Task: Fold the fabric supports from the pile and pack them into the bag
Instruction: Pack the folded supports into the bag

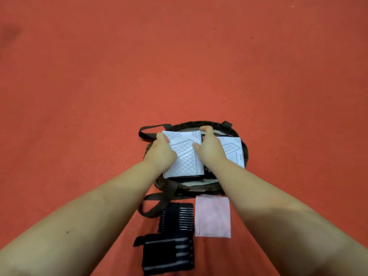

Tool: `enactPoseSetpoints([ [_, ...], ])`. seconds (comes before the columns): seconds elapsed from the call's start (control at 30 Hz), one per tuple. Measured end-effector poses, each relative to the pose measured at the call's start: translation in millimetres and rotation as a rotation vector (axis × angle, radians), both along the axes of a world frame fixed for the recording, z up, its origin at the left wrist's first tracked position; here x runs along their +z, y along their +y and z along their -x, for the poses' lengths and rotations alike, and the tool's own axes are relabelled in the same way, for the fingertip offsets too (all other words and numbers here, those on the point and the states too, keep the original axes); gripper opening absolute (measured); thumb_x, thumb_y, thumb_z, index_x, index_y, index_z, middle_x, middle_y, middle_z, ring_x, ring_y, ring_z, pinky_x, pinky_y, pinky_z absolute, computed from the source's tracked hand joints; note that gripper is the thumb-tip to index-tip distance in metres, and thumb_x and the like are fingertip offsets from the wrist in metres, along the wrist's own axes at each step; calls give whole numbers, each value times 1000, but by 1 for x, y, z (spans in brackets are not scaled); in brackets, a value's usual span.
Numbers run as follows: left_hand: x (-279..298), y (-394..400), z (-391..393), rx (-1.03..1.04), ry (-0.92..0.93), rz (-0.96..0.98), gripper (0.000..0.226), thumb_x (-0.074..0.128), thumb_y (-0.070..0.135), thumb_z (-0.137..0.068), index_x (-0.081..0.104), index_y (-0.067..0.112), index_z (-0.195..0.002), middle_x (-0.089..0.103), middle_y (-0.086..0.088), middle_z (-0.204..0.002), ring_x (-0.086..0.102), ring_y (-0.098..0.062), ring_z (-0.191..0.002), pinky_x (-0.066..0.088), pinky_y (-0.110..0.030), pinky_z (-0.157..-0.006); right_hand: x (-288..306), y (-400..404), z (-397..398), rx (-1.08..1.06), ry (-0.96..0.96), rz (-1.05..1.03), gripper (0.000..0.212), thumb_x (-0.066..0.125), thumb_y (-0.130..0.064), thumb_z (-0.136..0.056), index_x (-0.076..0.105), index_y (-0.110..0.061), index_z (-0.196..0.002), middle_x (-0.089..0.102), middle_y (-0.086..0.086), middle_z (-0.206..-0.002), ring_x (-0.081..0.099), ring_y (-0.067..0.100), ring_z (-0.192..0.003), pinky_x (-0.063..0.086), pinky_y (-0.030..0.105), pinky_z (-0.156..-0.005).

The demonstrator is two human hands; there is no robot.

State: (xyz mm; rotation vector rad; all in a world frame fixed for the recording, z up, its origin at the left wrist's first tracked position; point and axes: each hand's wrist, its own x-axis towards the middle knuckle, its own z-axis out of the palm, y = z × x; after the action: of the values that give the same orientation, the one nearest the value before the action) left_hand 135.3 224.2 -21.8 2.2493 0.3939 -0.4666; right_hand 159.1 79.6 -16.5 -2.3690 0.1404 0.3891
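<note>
Fingers of the left hand (161, 150) curl over the left edge of a folded white fabric support with a grey lattice pattern (184, 154), pinching it from that side; the right hand (209, 148) grips its right and far edge, fingers hooked over the top corner and thumb lying on the patterned face. Together both hands hold this piece in the mouth of the round dark-brown fabric bag (246, 152), which sits open on the red floor (179, 66). Under the held piece a dark folded item shows at the near edge, though what it is cannot be told. To the right, a second folded white patterned support (232, 150) already lies in the bag, partly hidden by the right wrist.

Judging by this, packing is well under way: at least one piece is stowed and another is going in. Outside the bag, nearer the person, a black ribbed support with pale stripes (178, 218) and a black strapped support with grey bands (167, 255) lie unpacked on the left. A folded pale-pink fabric support (213, 217) to their right looks ready to pack.
</note>
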Motion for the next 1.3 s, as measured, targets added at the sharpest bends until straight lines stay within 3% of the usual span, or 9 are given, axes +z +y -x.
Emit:
enactPoseSetpoints([
  [0.2,-1,4,11,-303,-75,-424,45,44,9,-88,36,7,-132,29,-16,-142,43,-33,-118,37,-38,-90,-11,-3,14,269,-177,263,59,56,-21,-91,30,-17,-144,38,5,-144,39,24,-129,35,36,-102],
  [0.33,-3,20,9,-726,-167,-705,66,39,47,-96,21,12,-148,6,-11,-158,19,-27,-141,18,-36,-112,-12,-6,20,579,-126,478,67,51,-43,-93,21,-25,-149,21,5,-156,17,21,-143,13,35,-116],
  [0.47,-9,34,4,-944,52,-727,94,25,73,-86,-9,14,-151,-17,-7,-158,-10,-24,-146,-5,-45,-118,-13,-7,19,697,47,647,67,36,-50,-97,4,-29,-151,-9,3,-159,-8,18,-146,-6,36,-116],
  [0.73,-15,35,4,-986,123,-846,93,19,77,-84,-16,22,-149,-24,-3,-156,-14,-28,-145,-9,-52,-115,-16,12,29,687,146,810,68,30,-49,-99,-8,-27,-150,-20,6,-157,-14,23,-145,-8,42,-117],
  [0.9,0,29,20,-958,35,-950,83,14,73,-88,-6,23,-151,-17,-10,-157,-22,-33,-143,-14,-54,-112,-4,9,45,590,46,710,68,37,-46,-98,-1,-27,-151,-10,7,-159,-9,23,-146,-7,43,-117],
  [1.0,6,23,36,-950,-223,-870,69,26,60,-94,24,18,-149,12,-17,-157,4,-35,-146,-5,-49,-115,4,-6,61,535,-80,595,66,41,-43,-97,8,-24,-151,1,6,-160,-2,21,-147,-5,39,-117],
  [1.1,3,-2,60,-943,-634,-670,44,40,43,-80,69,12,-94,66,-10,-95,62,-33,-92,34,-38,-88,10,-30,82,528,-211,510,58,45,-35,-97,25,-17,-148,21,7,-156,15,21,-144,5,35,-116],
  [1.2,-13,-33,91,-1010,-671,-591,32,43,40,-73,66,19,-66,58,2,-63,55,-21,-61,42,-28,-60,2,-61,106,519,-398,429,45,63,-21,-85,56,-7,-126,55,15,-130,51,32,-122,35,39,-105],
  [1.3,-31,-66,117,-1105,-543,-635,28,53,46,-72,71,25,-70,61,8,-66,57,-15,-65,42,-24,-62,-21,-94,133,475,-449,381,35,73,-18,-66,68,-10,-100,68,8,-97,67,29,-87,53,38,-79],
])
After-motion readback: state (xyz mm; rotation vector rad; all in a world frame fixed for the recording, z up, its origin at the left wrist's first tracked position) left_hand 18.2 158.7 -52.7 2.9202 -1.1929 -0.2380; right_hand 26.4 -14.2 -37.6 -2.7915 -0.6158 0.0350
